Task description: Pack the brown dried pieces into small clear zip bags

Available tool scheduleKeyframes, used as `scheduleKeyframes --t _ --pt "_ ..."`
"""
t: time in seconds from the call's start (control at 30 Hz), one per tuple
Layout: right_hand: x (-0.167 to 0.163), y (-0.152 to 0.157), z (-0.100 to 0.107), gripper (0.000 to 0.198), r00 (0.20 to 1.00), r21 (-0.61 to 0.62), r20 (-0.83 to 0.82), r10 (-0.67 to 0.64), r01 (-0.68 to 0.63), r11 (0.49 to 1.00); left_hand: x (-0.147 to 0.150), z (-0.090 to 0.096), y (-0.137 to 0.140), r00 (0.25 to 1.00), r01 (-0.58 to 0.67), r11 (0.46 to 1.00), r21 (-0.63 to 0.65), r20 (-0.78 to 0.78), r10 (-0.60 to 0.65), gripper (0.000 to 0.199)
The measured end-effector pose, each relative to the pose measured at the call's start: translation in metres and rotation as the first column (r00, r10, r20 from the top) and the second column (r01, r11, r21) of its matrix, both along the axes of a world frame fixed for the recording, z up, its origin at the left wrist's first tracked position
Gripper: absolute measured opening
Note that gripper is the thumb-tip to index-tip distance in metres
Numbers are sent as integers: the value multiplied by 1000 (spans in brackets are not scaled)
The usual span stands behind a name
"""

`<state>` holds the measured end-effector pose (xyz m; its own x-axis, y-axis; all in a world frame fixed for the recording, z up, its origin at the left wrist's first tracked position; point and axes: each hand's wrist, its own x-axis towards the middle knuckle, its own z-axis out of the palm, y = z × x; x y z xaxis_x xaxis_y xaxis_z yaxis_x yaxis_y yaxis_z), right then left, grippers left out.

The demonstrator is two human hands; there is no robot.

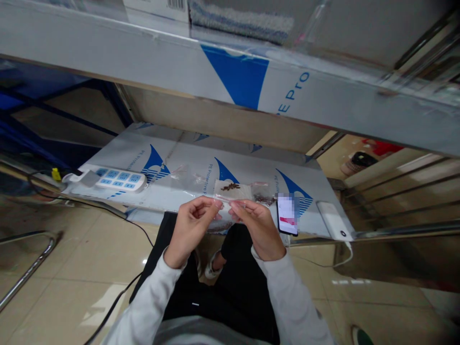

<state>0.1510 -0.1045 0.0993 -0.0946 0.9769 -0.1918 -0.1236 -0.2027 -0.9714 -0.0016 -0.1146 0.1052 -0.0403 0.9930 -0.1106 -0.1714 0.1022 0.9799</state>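
Observation:
A clear plastic bag (pixel 220 226) hangs between my hands at the front edge of the shelf, with something dark in its lower part. My left hand (pixel 196 225) pinches its top edge between thumb and forefinger. On the other side, my right hand (pixel 259 225) pinches the same edge, a short gap from the left fingertips. Just beyond my fingers lies a white square sheet (pixel 241 191) with a small heap of brown pieces (pixel 230 187) on it. To its right rests another clear bag (pixel 264 197) with dark contents.
A phone (pixel 287 218) lies right of my right hand, its screen lit and partly blurred. Farther right is a white device (pixel 334 220) with a cable. At left sits a white power strip (pixel 120 179). An upper shelf (pixel 143 57) crosses above the lower shelf (pixel 187 148).

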Motion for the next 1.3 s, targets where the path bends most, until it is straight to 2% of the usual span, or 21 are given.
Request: scheduleKeyframes --t 0.3,0.43,0.53,0.7,0.87,1.0,1.13,1.3 --pt "-6 -1 0 19 1000 42 -18 -3 4 999 -5 -4 -1 999 -30 999 30 -27 31 20" --pt "-7 -4 -3 16 998 51 -37 -47 49 998 -3 -10 -4 998 -65 995 70 6 65 17" --pt "-7 -7 -7 15 996 63 -53 -67 71 996 -1 -14 -6 996 -86 995 45 39 85 16" --pt "-7 -9 -15 16 999 84 -10 -53 54 995 -2 -18 -3 998 55 998 -8 32 -55 19" --pt "-4 -10 -31 17 995 82 -7 -95 95 992 7 -41 8 995 88 995 36 -44 -86 23" --pt "8 -1 -55 18 978 137 46 -206 198 971 25 -67 21 995 94 995 -17 47 -93 26" --pt "17 22 -74 23 961 132 93 -259 246 960 39 -86 46 982 163 984 -68 108 -155 29" --pt "19 62 -90 33 957 72 99 -274 268 961 48 -102 87 996 77 996 -33 43 -76 23"
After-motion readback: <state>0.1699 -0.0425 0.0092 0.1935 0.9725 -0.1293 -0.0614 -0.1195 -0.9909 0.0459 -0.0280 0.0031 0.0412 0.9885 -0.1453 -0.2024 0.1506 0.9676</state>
